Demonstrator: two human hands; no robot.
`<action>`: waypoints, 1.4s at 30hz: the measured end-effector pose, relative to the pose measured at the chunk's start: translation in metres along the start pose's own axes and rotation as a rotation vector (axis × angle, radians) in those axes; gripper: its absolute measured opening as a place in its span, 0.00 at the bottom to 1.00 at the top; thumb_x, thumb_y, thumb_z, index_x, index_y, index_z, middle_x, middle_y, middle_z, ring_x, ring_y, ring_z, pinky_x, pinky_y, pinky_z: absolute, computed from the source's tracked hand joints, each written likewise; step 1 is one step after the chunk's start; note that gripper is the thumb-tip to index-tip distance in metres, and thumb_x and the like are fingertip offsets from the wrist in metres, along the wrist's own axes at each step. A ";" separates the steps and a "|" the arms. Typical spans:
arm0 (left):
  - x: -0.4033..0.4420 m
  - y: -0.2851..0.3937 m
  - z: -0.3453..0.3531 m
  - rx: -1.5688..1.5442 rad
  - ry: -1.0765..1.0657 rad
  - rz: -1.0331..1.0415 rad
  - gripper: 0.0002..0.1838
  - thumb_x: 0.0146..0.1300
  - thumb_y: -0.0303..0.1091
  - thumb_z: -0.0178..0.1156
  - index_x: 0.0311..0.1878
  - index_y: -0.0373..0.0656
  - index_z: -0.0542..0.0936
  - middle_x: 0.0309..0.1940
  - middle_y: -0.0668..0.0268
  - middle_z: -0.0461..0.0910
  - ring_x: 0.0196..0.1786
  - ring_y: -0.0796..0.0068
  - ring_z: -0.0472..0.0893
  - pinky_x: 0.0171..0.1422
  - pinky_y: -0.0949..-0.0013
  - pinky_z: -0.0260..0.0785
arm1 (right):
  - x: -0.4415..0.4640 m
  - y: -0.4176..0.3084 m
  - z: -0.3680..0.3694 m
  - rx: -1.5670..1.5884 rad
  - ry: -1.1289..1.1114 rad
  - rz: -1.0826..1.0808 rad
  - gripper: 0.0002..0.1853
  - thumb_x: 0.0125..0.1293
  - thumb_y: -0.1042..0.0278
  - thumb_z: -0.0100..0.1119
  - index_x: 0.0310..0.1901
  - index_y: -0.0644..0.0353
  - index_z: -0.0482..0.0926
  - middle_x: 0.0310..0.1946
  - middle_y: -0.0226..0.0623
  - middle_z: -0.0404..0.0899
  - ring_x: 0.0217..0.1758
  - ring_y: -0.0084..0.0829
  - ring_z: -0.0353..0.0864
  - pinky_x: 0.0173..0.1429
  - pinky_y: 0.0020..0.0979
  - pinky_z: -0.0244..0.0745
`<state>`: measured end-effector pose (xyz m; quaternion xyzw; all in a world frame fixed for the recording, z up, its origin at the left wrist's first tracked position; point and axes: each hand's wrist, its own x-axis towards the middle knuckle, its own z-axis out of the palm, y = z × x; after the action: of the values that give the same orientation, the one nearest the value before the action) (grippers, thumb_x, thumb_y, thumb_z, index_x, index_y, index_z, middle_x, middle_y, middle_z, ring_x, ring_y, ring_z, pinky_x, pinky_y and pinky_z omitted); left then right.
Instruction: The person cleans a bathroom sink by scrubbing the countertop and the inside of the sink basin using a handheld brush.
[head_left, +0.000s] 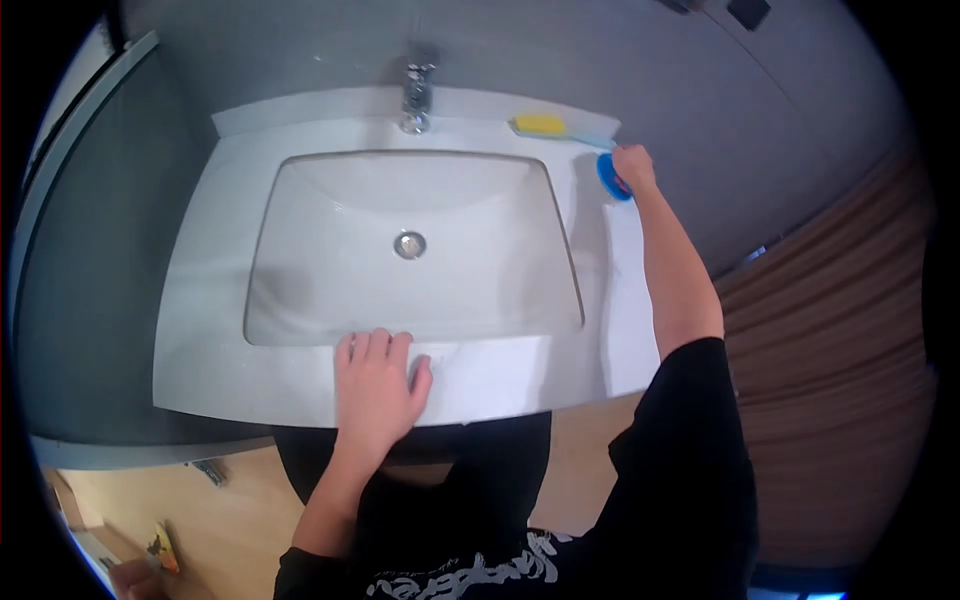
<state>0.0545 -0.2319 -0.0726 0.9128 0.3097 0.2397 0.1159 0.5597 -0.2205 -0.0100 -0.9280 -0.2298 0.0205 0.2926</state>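
Note:
My left hand (378, 385) rests on the front rim of the white sink counter (200, 300), fingers stretched flat toward the basin (400, 295) and thumb apart, holding nothing. At the counter's back right corner, my right hand (634, 168) is closed on a round blue object (609, 178); the hand covers part of it, so its exact kind does not show. Just beyond lies a brush with a yellow head (540, 124) and a pale blue handle (588, 138), whose end reaches close to my right hand. Whether they touch is unclear.
A chrome faucet (416, 95) stands behind the basin, which has a metal drain (409, 244). A grey wall (600, 60) runs along the back. Brown pleated curtain (830, 400) hangs at right. A glass panel (100, 250) stands left. A yellow packet (165, 548) lies lower left.

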 end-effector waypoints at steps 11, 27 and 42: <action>-0.002 -0.004 0.001 -0.052 0.041 0.052 0.14 0.64 0.34 0.63 0.49 0.38 0.80 0.41 0.57 0.79 0.49 0.53 0.75 0.67 0.53 0.63 | -0.087 0.018 -0.028 -0.001 0.062 0.198 0.17 0.69 0.60 0.50 0.47 0.55 0.88 0.34 0.39 0.88 0.29 0.33 0.87 0.39 0.33 0.82; 0.001 0.000 -0.006 -0.057 -0.010 0.007 0.15 0.63 0.35 0.64 0.50 0.38 0.79 0.41 0.56 0.77 0.50 0.51 0.75 0.70 0.49 0.61 | -0.017 0.006 -0.012 -0.072 0.059 0.190 0.18 0.69 0.61 0.50 0.51 0.51 0.88 0.35 0.37 0.88 0.32 0.31 0.87 0.38 0.30 0.81; 0.003 0.000 -0.007 -0.026 -0.016 -0.004 0.15 0.61 0.38 0.66 0.46 0.38 0.81 0.39 0.58 0.76 0.47 0.58 0.76 0.70 0.47 0.62 | 0.046 0.013 0.001 -0.044 0.050 0.092 0.19 0.68 0.58 0.50 0.47 0.56 0.89 0.30 0.41 0.87 0.26 0.31 0.85 0.32 0.35 0.80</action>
<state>0.0531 -0.2297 -0.0653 0.9126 0.3073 0.2362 0.1306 0.6058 -0.2089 -0.0134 -0.9440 -0.1797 0.0057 0.2767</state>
